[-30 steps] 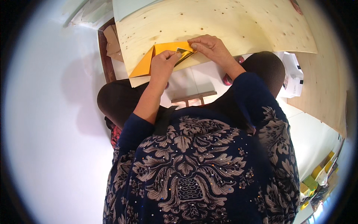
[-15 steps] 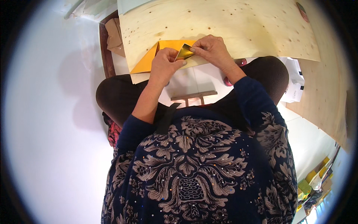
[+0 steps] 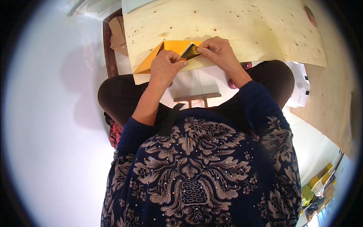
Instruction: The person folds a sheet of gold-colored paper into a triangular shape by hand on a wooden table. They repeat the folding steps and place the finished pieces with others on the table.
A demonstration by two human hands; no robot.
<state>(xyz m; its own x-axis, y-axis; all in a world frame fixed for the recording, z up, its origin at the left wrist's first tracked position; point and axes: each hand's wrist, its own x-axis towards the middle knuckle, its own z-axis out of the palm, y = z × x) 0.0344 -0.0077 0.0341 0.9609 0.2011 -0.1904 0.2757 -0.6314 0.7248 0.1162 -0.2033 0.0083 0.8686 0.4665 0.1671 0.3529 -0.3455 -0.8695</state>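
A folded sheet of yellow paper (image 3: 179,45) lies at the near edge of the wooden board, its left side drawn out to a slanting point. One small flap (image 3: 190,52) stands up between my hands, shiny and dark gold with a pale edge. My left hand (image 3: 163,69) is closed, thumb against fingers, on the paper at the flap's lower left. The fingertips of my right hand (image 3: 218,52) pinch the flap's upper right corner. My fingers hide parts of the paper.
The pale knotted plywood board (image 3: 242,28) spans the space ahead. A red-brown object (image 3: 310,16) lies at its far right. Brown paper (image 3: 118,34) is beyond its left edge. A small wooden stool or frame (image 3: 197,97) stands below, between my knees. A white bag (image 3: 300,89) sits at the right.
The flap has tilted, so its bright gold face now looks darker. My right hand has shifted slightly right and down with the corner; my left hand stays nearly in place.
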